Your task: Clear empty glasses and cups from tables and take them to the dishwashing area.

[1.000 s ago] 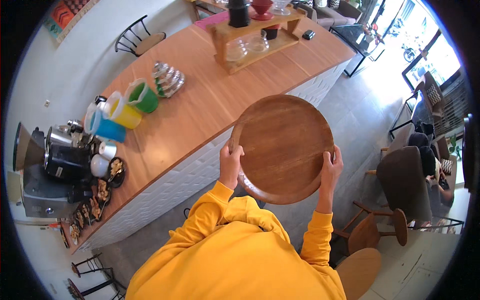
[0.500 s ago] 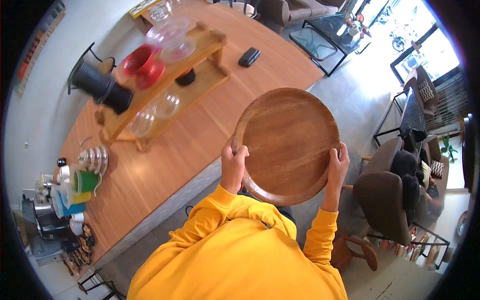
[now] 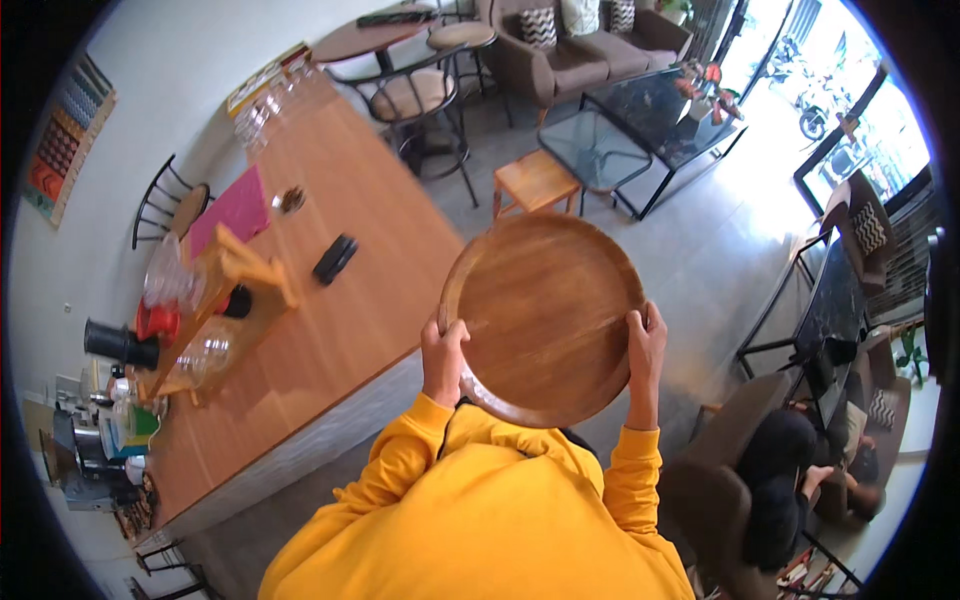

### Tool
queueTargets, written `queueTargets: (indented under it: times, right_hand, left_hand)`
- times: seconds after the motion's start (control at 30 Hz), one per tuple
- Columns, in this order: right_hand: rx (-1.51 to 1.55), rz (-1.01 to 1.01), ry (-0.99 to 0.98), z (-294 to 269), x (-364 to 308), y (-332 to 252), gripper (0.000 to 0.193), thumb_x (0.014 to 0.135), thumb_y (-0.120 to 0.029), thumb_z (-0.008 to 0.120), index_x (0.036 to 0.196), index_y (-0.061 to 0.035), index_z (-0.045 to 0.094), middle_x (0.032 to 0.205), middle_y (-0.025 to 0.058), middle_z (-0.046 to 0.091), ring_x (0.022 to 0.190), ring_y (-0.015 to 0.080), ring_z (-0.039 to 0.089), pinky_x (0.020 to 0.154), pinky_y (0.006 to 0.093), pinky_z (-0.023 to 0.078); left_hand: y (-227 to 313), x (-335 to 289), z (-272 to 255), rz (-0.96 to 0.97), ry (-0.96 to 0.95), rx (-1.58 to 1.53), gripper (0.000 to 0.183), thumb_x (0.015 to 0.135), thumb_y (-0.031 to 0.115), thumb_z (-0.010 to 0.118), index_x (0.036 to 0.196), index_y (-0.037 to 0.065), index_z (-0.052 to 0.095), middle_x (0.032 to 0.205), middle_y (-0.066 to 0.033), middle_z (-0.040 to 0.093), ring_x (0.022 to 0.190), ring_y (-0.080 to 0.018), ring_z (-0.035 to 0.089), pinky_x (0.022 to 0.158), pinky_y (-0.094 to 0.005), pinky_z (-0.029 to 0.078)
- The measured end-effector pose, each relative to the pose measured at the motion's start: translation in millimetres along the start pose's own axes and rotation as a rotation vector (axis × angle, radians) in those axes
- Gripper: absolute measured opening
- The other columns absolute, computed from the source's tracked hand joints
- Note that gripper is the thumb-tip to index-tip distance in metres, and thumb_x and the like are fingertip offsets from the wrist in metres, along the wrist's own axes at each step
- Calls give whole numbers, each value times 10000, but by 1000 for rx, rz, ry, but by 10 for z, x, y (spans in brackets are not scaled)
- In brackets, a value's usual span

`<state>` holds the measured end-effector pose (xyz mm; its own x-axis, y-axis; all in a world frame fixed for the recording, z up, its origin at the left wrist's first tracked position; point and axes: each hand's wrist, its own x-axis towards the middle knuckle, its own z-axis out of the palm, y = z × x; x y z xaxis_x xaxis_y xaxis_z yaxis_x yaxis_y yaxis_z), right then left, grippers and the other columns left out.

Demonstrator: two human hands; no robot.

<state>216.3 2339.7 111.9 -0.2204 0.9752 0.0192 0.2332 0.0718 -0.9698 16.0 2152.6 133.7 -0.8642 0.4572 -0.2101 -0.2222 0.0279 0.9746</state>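
A round wooden tray (image 3: 545, 315) with a raised rim is held out in front of me, its bare upper face showing. My left hand (image 3: 443, 360) is closed round its left edge, thumb over the rim. On the opposite edge, my right hand (image 3: 646, 350) grips it the same way. Nothing lies on the tray. The fingers underneath are hidden by it. Both forearms are in yellow sleeves.
Along the left runs a long wooden counter (image 3: 330, 330) with a black case (image 3: 335, 258), a magenta cloth (image 3: 232, 208) and a wooden stand (image 3: 240, 270) of coffee drippers. Ahead are a wooden stool (image 3: 536, 182) and a glass table (image 3: 595, 150). A seated person (image 3: 778, 470) is at right.
I have moved forward along the counter, carrying the tray. The stand and case have shifted left and down in view, and the stool, bar chairs and sofa have come into fuller sight.
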Motion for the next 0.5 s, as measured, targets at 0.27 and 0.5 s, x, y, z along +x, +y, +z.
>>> queueTargets:
  times: [0.27,0.5]
  right_hand:
    - [-9,-1,-63,-636,1707,185,157,848,-114,502,783,-17,397,717,-2,309,687,96,305,600,275,310]
    - [-29,33,-46,-942,3259,312,200,845,-109,496,744,-38,339,707,-8,283,665,88,278,573,280,291]
  left_hand:
    - [7,474,1699,16,-31,-46,62,812,102,513,839,59,548,722,41,444,663,-68,374,592,-232,316]
    - [-69,1292,3219,-147,19,-66,42,771,117,545,770,93,511,779,19,439,757,-105,403,700,-258,335]
